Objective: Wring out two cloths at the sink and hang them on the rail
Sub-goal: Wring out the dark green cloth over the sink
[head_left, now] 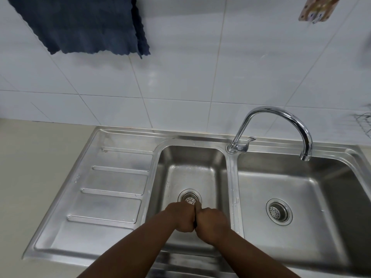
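Observation:
My left hand (181,217) and my right hand (210,222) are clenched into fists, pressed together over the small left basin of the steel sink (231,177), just in front of its drain (189,198). A thin dark strip of cloth (195,222) shows in the gap between the fists; the rest is hidden inside them. A dark blue cloth (86,25) hangs against the white tiled wall at the upper left. The rail itself is out of view.
A chrome tap (281,125) arches over the large right basin (285,189), which has its own drain (279,211). The ribbed draining board (104,195) lies to the left, beige counter (30,167) beyond it. A patterned item (319,9) hangs top right; a wire rack (364,122) sits at the right edge.

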Available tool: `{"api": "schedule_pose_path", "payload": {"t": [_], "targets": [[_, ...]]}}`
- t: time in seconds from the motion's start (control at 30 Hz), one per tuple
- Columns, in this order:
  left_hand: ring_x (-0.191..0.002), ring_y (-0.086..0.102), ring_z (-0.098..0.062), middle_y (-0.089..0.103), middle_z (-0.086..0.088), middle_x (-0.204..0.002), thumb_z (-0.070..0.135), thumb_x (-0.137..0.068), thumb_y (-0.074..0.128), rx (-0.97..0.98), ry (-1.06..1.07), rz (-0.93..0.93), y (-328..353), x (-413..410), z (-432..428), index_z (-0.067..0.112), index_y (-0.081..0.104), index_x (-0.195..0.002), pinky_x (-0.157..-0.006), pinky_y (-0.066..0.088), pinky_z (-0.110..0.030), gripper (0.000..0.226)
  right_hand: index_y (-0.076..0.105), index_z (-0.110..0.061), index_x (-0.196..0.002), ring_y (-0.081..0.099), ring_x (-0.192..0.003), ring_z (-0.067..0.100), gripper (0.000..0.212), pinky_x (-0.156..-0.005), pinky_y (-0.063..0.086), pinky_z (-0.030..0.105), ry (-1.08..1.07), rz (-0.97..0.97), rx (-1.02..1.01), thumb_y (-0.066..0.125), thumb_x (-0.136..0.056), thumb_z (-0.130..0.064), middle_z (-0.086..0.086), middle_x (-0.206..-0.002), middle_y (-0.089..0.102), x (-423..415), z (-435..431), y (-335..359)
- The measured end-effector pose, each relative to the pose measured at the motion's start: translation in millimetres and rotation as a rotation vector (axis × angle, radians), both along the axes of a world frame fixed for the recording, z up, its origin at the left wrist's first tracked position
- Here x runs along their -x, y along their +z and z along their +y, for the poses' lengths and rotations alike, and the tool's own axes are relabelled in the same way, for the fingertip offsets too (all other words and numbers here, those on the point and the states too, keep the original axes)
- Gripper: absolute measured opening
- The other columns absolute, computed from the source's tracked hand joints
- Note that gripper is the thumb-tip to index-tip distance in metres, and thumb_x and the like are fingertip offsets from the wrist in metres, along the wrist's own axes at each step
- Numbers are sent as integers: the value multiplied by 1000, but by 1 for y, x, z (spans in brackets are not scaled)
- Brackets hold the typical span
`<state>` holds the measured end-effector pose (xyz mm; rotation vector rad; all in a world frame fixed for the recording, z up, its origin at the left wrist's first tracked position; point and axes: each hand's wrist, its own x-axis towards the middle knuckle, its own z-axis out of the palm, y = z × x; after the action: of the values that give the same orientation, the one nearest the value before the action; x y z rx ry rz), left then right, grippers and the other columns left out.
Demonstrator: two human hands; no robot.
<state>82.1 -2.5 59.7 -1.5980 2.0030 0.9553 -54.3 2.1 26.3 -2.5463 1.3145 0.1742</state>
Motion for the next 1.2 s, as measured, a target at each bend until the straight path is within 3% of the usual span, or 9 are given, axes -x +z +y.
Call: {"api": "schedule_pose_path", "payload": {"t": [0.13, 0.23, 0.37, 0.5, 0.6, 0.7, 0.8, 1.03, 1.2], "targets": [[-85, 63, -26, 68, -18, -98, 13, -76, 64, -166, 150, 114, -10, 0, 1, -1, 68, -92, -77, 51, -37, 21, 66, -5, -105, 47, -24, 16, 75, -33, 20, 21, 87, 87, 51, 82, -35, -28, 0, -36, 53, -1, 0, -3], [-91, 64, -24, 69, -14, -104, 14, -76, 69, -221, 203, 175, -13, 0, 0, 4, 72, -98, -77, 50, -32, 25, 54, -6, -107, 47, -24, 17, 78, -38, 17, 20, 119, 93, 104, 82, -38, -30, 1, -37, 53, 0, -1, -3], [-58, 51, -17, 57, -5, -73, 16, -74, 71, -309, 306, 195, -12, -1, 0, 13, 68, -87, -50, 42, -24, 13, 48, -7, -107, 48, -25, 17, 79, -39, 17, 21, 133, 95, 138, 82, -40, -33, 2, -38, 56, 0, -1, -2], [-52, 46, -15, 51, -4, -64, 17, -72, 72, -351, 374, 192, -11, -3, 3, 13, 64, -82, -48, 40, -24, 13, 47, -8, -108, 49, -26, 16, 78, -38, 19, 20, 173, 56, 184, 83, -43, -33, 1, -40, 57, 3, 0, -11], [-74, 62, -22, 68, -13, -86, 15, -74, 69, -208, 321, 195, -13, -2, 8, 9, 69, -92, -64, 49, -29, 19, 45, -9, -112, 54, -32, 14, 80, -36, 25, 21, 105, 37, 69, 86, -48, -34, 0, -46, 60, 2, 1, -3], [-96, 64, -27, 66, -11, -107, 16, -76, 67, 26, 235, 191, -15, -5, 16, 12, 59, -111, -81, 53, -36, 36, 37, -13, -121, 66, -73, 21, 59, -52, 41, 25, -89, -137, -240, 73, -75, -26, 4, -84, 66, 8, -8, 9], [-97, 61, -24, 61, -8, -110, 17, -75, 64, 89, 298, 353, -10, -10, 22, 18, 48, -116, -83, 54, -42, 44, 40, -22, -101, 59, -81, 13, 57, -60, 45, 22, -265, -369, -590, 83, -64, -25, -4, -89, 57, 18, -21, 23], [-92, 66, -21, 59, -5, -113, 1, -82, 67, 176, 943, 859, 17, -30, 31, 34, 49, -111, -68, 57, -27, 48, 61, -22, -115, 72, -67, 29, 30, -61, 59, 38, -498, -951, -693, 66, -88, -10, 13, -99, 71, 34, -24, 68], [-80, 66, -15, 60, -1, -116, -2, -78, 71, 254, 935, 848, 43, -38, 35, 25, 55, -119, -63, 52, -17, 52, 76, -20, -94, 66, -63, 19, 21, -57, 44, 10, -507, -730, -349, 56, -95, -24, -4, -73, 67, 37, -24, 86]]}}
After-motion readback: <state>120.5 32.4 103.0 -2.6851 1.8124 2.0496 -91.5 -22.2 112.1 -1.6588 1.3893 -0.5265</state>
